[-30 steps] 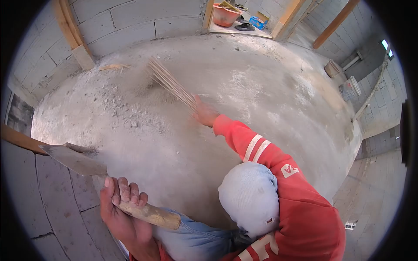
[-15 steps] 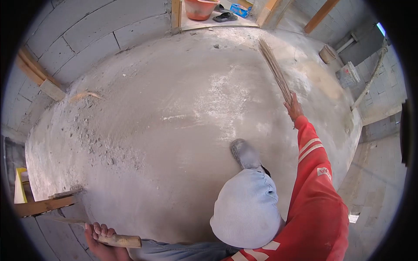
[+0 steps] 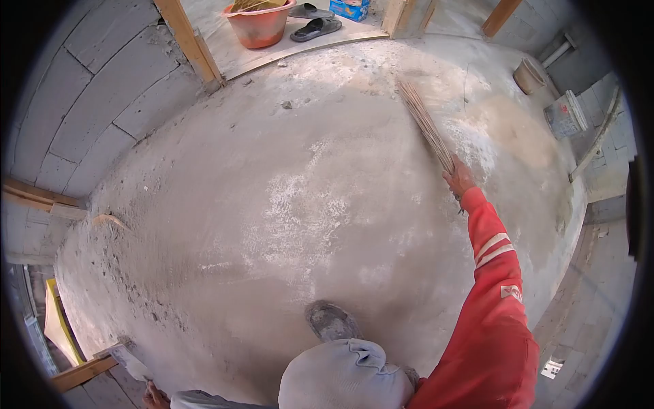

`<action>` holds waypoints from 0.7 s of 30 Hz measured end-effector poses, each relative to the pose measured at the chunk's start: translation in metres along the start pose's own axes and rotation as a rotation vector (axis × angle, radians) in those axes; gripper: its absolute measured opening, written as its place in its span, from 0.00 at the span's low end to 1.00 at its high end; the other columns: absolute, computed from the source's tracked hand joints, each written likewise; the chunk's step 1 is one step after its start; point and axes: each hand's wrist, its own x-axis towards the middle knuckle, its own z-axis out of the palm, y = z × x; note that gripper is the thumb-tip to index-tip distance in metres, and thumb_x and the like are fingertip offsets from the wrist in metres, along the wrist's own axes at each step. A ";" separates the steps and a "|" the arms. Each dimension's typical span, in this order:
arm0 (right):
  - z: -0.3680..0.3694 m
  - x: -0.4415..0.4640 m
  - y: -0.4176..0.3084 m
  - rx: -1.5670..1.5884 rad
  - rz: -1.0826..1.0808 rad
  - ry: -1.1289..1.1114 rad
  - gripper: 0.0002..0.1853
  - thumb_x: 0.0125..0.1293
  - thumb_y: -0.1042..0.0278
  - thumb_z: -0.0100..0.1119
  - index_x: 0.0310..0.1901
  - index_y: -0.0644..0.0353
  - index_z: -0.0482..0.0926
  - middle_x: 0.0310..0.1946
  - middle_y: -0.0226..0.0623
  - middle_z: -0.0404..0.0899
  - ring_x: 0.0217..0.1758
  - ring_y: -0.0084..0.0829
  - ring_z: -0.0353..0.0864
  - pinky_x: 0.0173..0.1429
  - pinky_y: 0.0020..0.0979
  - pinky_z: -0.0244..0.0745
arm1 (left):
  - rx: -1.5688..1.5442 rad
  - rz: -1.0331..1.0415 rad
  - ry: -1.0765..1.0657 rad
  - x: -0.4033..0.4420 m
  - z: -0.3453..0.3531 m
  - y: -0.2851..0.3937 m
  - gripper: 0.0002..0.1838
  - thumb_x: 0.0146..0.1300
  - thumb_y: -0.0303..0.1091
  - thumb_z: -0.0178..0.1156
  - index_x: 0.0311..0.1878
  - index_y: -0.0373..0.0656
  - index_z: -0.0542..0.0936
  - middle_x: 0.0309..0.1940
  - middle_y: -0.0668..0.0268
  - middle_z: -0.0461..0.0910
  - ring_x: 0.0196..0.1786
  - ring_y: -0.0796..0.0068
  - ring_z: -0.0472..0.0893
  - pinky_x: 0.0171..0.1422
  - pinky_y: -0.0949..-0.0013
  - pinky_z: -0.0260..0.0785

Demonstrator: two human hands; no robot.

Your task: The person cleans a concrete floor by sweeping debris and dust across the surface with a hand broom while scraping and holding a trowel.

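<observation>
My right hand (image 3: 460, 176), at the end of a red sleeve with white stripes, is closed round the near end of a stick broom (image 3: 426, 123), a bundle of thin brown sticks. The bristles reach forward and rest on or just above the floor; I cannot tell which. At the lower left edge my left hand (image 3: 156, 395) shows only in part, closed on a trowel (image 3: 129, 361). Its flat metal blade points up and left, while its wooden handle is now hidden. Between the hands lies the grey concrete floor (image 3: 381, 204), marked with white patches and scattered crumbs.
A shoe (image 3: 331, 320) stands on the floor before my knee. Past the doorway are an orange tub (image 3: 255, 27), dark slippers (image 3: 316, 28) and a blue box (image 3: 349, 9). Two buckets (image 3: 528, 76) (image 3: 565, 114) stand at right. Rubble (image 3: 129, 273) lies along the left block wall (image 3: 102, 88).
The view has shifted, bringing the tub and doorway lower. My left hand with the trowel has moved down toward the frame edge. My right hand still grips the broom, its bristles slightly left.
</observation>
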 end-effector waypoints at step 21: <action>-0.002 0.124 0.005 0.077 0.111 0.049 0.39 0.64 0.68 0.64 0.76 0.45 0.59 0.48 0.60 0.83 0.48 0.64 0.83 0.54 0.54 0.78 | -0.210 -0.406 -0.361 -0.121 0.061 0.048 0.30 0.77 0.56 0.52 0.22 0.42 0.74 0.14 0.63 0.73 0.13 0.75 0.71 0.18 0.71 0.62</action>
